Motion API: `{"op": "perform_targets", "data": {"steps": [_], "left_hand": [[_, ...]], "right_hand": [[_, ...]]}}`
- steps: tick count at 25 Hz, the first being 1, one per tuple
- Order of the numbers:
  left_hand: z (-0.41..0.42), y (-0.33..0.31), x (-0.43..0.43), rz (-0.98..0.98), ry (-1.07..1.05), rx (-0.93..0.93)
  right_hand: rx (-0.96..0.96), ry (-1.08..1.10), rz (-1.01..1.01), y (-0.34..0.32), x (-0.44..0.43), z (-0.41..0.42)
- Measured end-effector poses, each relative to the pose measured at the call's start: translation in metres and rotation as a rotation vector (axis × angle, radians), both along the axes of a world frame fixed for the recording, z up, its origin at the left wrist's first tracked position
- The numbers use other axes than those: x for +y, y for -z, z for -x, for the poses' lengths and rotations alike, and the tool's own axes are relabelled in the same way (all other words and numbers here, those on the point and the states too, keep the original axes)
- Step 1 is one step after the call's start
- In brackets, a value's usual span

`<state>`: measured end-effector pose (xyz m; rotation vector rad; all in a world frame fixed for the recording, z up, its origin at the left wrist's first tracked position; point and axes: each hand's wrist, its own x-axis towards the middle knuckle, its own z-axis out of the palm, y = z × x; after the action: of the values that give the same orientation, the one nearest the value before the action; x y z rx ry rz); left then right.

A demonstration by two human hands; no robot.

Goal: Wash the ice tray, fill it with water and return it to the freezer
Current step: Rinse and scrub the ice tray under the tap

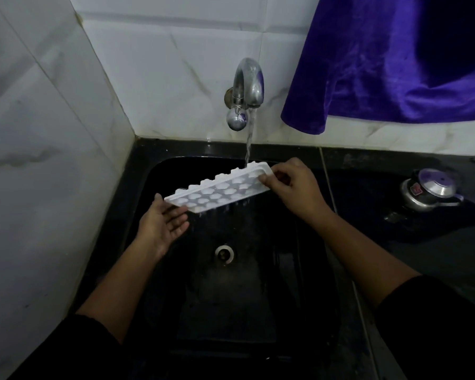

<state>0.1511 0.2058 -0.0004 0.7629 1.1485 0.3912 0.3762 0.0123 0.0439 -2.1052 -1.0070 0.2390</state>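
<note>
A white plastic ice tray [220, 189] with several round cells hangs over the black sink [159, 171], tilted toward me. Water streams from the metal tap [248, 86] onto the tray's far right end and drips off its lower edge. My right hand [291, 185] pinches the tray's right end between thumb and fingers. My left hand [162, 223] lies palm up under the tray's left end, its fingers fairly straight and supporting the tray.
The sink drain [224, 253] sits below the tray. White tiled walls stand at the left and behind. A purple cloth [395, 64] hangs at the upper right. A metal pressure cooker [429, 189] rests on the dark counter to the right.
</note>
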Motion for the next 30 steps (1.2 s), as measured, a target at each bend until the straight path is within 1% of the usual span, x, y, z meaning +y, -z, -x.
{"op": "perform_targets", "data": {"steps": [2,4,5,7,11,14,17,21,25,30], "left_hand": [[-0.002,0.001,-0.010,-0.070,0.074,0.079],[-0.003,-0.002,-0.019,-0.166,0.144,0.136],[-0.002,-0.003,-0.022,-0.209,0.175,0.141],[0.002,-0.008,-0.026,-0.259,0.205,0.093],[0.013,-0.020,-0.017,-0.304,0.160,-0.021],[0.020,-0.024,-0.001,-0.343,0.073,-0.089],[0.028,-0.022,0.015,-0.339,0.013,-0.136],[0.022,-0.024,0.016,-0.299,0.026,-0.147],[-0.004,-0.019,-0.004,-0.169,0.051,-0.165],[-0.044,-0.006,-0.042,-0.017,0.139,-0.220]], "right_hand": [[0.106,0.105,-0.033,0.002,-0.003,-0.004],[0.268,0.224,-0.051,0.008,-0.007,-0.007],[0.333,0.268,-0.039,0.012,-0.010,-0.007],[0.442,0.316,0.008,0.024,-0.014,0.000],[0.651,0.324,0.059,0.043,-0.003,0.021],[0.744,0.297,0.027,0.040,0.018,0.028],[0.854,0.245,-0.044,0.022,0.037,0.028],[0.879,0.191,-0.112,-0.013,0.040,0.020],[0.859,0.134,-0.226,-0.043,0.019,0.010],[0.813,0.129,-0.316,-0.063,-0.019,-0.001]]}}
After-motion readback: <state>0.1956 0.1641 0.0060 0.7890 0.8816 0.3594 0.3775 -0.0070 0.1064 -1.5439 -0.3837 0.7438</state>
